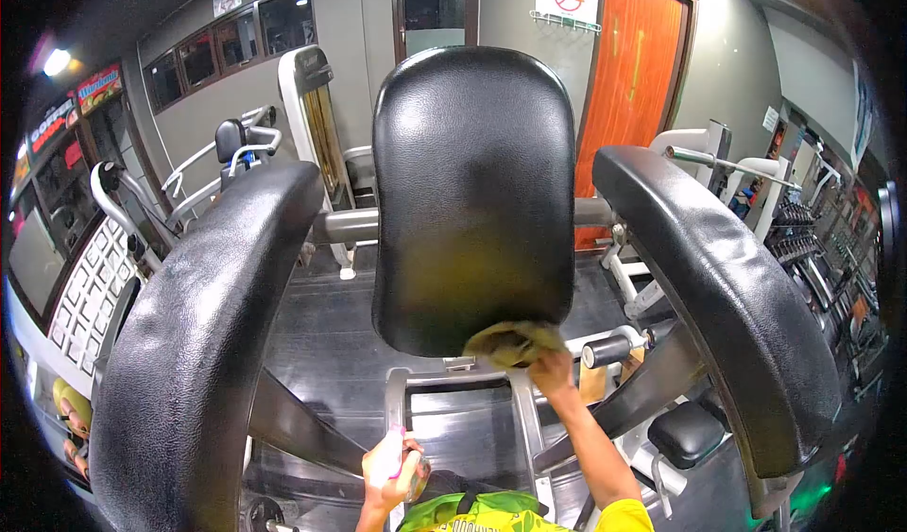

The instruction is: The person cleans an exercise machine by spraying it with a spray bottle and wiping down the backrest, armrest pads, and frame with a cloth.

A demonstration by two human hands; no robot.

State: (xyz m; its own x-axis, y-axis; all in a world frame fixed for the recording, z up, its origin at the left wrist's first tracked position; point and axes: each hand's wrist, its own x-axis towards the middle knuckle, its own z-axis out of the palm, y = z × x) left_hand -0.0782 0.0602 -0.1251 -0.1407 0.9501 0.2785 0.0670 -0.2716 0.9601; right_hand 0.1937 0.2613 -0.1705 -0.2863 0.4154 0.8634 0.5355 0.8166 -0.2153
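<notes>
A greenish-brown cloth [510, 345], smeared by motion, is in my right hand [553, 373]. It lies against the lower right edge of the black padded backrest [472, 154] of a gym machine. My left hand [385, 471] is low in front of my body, its fingers wrapped round what looks like a spray bottle [419, 481] with a pink top, mostly hidden by the hand. On either side of the backrest stretch a left padded armrest [203, 334] and a right padded armrest [723, 296], both black.
Below the backrest runs a grey metal frame [397, 402], with a foam roller [607, 349] to its right and a small black seat [688, 434] lower down. More gym machines stand behind, near an orange door [631, 88]. A dumbbell rack [794, 239] is at far right.
</notes>
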